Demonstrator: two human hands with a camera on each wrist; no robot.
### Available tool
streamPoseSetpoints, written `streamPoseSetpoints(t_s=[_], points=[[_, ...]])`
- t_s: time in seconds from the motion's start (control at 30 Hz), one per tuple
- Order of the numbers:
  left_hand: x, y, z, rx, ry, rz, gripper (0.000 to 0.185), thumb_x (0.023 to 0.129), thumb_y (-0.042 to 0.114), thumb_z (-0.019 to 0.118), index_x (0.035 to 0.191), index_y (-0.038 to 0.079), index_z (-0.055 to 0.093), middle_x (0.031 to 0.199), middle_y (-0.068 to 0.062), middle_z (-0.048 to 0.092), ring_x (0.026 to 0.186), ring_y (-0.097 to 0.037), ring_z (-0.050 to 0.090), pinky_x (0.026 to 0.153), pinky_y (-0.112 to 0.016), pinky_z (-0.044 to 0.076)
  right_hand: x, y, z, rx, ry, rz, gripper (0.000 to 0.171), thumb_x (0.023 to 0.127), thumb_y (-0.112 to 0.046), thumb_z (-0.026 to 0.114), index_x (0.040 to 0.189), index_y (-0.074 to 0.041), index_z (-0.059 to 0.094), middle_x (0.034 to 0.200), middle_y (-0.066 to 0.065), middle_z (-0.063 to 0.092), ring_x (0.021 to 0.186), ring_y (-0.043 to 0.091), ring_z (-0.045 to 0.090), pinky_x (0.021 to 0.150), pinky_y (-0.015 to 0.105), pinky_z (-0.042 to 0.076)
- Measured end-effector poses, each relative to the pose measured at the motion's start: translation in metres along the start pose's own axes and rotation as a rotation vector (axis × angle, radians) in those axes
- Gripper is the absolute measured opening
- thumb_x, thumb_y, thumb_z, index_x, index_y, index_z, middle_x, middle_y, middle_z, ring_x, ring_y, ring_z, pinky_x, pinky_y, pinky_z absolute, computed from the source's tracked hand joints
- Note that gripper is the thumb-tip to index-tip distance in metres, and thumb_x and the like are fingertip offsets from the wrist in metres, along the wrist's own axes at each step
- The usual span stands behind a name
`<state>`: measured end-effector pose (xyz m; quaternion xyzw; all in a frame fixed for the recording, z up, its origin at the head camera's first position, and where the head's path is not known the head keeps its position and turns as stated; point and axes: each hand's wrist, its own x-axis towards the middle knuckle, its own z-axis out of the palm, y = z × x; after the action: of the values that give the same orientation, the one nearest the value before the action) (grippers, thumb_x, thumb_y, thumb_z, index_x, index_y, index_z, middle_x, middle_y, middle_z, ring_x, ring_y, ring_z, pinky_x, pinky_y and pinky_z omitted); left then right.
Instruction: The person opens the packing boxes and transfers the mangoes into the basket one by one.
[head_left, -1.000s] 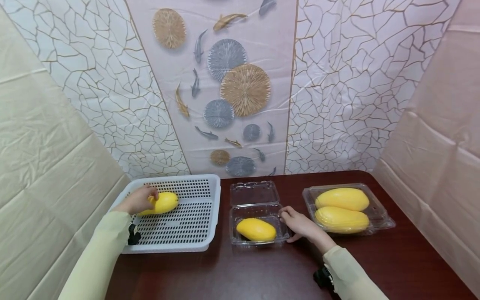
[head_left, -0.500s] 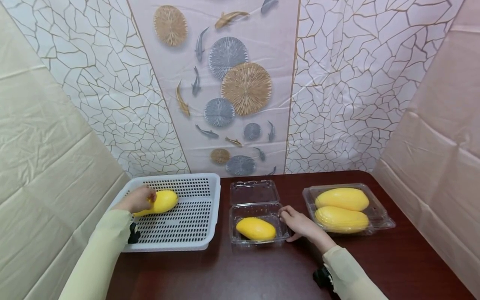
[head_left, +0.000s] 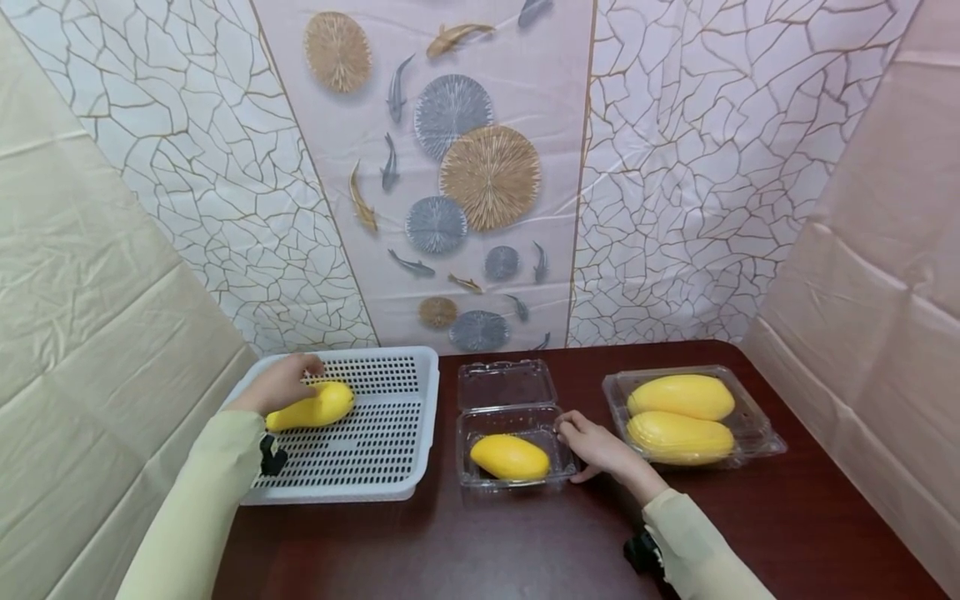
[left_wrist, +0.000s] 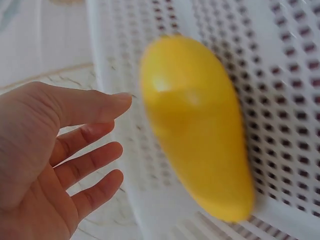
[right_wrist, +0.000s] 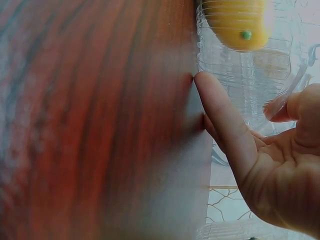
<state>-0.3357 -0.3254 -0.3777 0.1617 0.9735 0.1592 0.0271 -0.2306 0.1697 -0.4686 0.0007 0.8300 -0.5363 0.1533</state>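
Observation:
In the head view, my left hand (head_left: 283, 383) hovers over the white plastic basket (head_left: 425, 433). Its fingers are loosely spread, and the left wrist view shows a gap between them and a yellow mango (left_wrist: 200, 135). Yellow fruit (head_left: 322, 405) lies on the basket floor; a crease crosses it, and I cannot tell if it is one piece or two overlapping. My right hand (head_left: 600, 450) holds the right side of a clear clamshell box (head_left: 467, 467), with bent fingers at the rim and the thumb low by the front corner. One mango (head_left: 510, 457) sits inside, the lid (head_left: 506, 385) folded back.
To the right stands another clear box (head_left: 757, 429) with two mangoes (head_left: 682, 398) in it. Everything rests on a dark red-brown table (head_left: 480, 550). Patterned cloth (head_left: 660, 208) hangs behind, with pale panels at both sides.
My left hand, earlier gripping the yellow fruit in the basket, has let go and lifted slightly with its fingers opened. My right hand and the boxes stay in place.

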Motion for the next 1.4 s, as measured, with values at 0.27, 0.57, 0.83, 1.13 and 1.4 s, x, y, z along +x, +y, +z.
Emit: streamPoseSetpoints(t_s=[0.27,0.57,0.83,1.13,1.4], points=[[0.013,0.053,-0.011,-0.009,-0.006,0.046,0.035,0.091,0.008,0.070,0.125,0.002,0.064,0.124,-0.016,0.063,0.117,-0.040,0.056,0.099,-0.058,0.045,0.001,0.001,0.001,-0.001,0.005,0.005,0.039,0.109,-0.023,0.036,0.138,0.001,0.043,0.140,0.032,0.051,0.132,0.044,0.047,0.061,0.043,0.060],[0.031,0.109,-0.012,0.010,0.033,0.188,0.034,0.088,0.012,0.076,0.121,0.008,0.067,0.124,-0.010,0.063,0.117,-0.033,0.057,0.099,-0.052,0.047,0.004,0.001,0.001,-0.014,0.003,0.004,0.041,0.108,-0.025,0.035,0.140,0.001,0.043,0.138,0.031,0.053,0.127,0.044,0.050,0.061,0.042,0.060],[0.042,0.152,-0.014,-0.029,0.038,0.285,0.034,0.089,0.015,0.076,0.121,0.011,0.066,0.124,-0.008,0.065,0.120,-0.033,0.057,0.103,-0.050,0.045,0.005,0.002,0.001,-0.008,0.006,0.006,0.040,0.108,-0.024,0.035,0.139,0.001,0.043,0.137,0.031,0.053,0.127,0.044,0.050,0.061,0.042,0.060],[0.053,0.199,0.001,0.052,-0.003,0.405,0.035,0.090,0.020,0.076,0.122,0.008,0.065,0.124,-0.009,0.063,0.116,-0.030,0.060,0.099,-0.043,0.048,0.002,0.002,-0.001,-0.011,-0.003,0.002,0.042,0.109,-0.025,0.034,0.142,0.001,0.041,0.141,0.032,0.050,0.133,0.044,0.046,0.062,0.043,0.060],[0.051,0.232,0.025,0.016,-0.114,0.425,0.043,0.092,0.023,0.075,0.130,0.009,0.060,0.130,-0.008,0.061,0.118,-0.025,0.059,0.100,-0.040,0.048,0.002,0.002,0.000,-0.017,-0.006,-0.006,0.041,0.109,-0.025,0.034,0.141,0.001,0.041,0.140,0.032,0.051,0.132,0.045,0.046,0.062,0.043,0.060]])
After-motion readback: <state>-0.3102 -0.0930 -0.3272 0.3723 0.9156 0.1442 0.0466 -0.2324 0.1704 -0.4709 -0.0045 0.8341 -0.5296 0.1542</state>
